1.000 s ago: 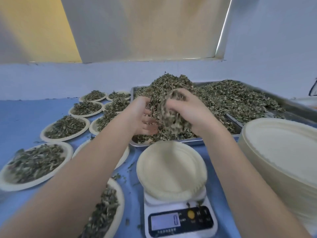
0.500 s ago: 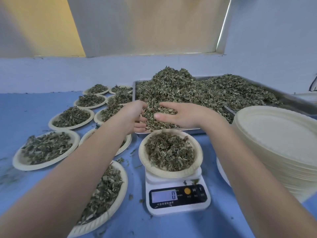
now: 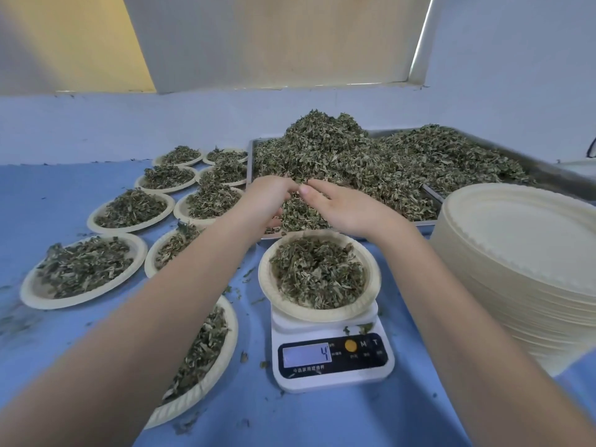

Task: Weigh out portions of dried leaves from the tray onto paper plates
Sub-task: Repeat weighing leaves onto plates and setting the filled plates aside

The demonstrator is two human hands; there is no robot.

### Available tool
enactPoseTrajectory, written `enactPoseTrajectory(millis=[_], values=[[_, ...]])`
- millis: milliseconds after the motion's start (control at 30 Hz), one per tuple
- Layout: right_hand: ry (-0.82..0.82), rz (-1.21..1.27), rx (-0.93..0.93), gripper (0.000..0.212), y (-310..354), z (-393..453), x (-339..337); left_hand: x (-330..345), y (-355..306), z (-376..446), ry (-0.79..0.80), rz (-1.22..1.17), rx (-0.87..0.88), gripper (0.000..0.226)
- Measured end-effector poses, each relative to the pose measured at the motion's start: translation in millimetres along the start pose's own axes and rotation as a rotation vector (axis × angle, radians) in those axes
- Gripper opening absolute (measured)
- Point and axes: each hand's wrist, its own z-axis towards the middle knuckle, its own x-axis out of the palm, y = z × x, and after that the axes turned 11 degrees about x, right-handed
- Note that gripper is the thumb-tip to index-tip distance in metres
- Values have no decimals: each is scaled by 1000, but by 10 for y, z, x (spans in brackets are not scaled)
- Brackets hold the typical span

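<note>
The desk (image 3: 64, 195) is covered with a blue surface, on which small crumbs are scattered. Behind its far edge, a pale blue wall (image 3: 516, 75) is seen. A beige panel (image 3: 274, 43) is mounted above, flanked by a yellow area (image 3: 80, 43) on the left.
</note>
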Motion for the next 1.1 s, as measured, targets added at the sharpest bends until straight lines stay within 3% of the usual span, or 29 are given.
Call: enactPoseTrajectory(millis=[267, 467, 667, 800, 933, 1033, 1100], values=[[-97, 255, 85, 57, -298, -260, 193, -52, 458, -364, -185, 122, 313, 30], [-172, 183, 204, 52, -347, 20, 261, -51, 659, -438, -272, 20, 226, 32], [-28, -90, 344, 36, -190, 776, 226, -167, 686, -372, -261, -48, 137, 31], [152, -333, 359, 73, -193, 999, 269, -251, 721, -333, -292, -58, 115, 31], [115, -387, 291, 39, -150, 1136, 278, -276, 717, -280, -304, -74, 105, 29], [97, -264, 289, 15, -105, 1156, 277, -244, 691, -240, -282, -77, 94, 31], [82, -129, 314, 13, -146, 1194, 265, -207, 671, -225, -274, -81, 85, 32]])
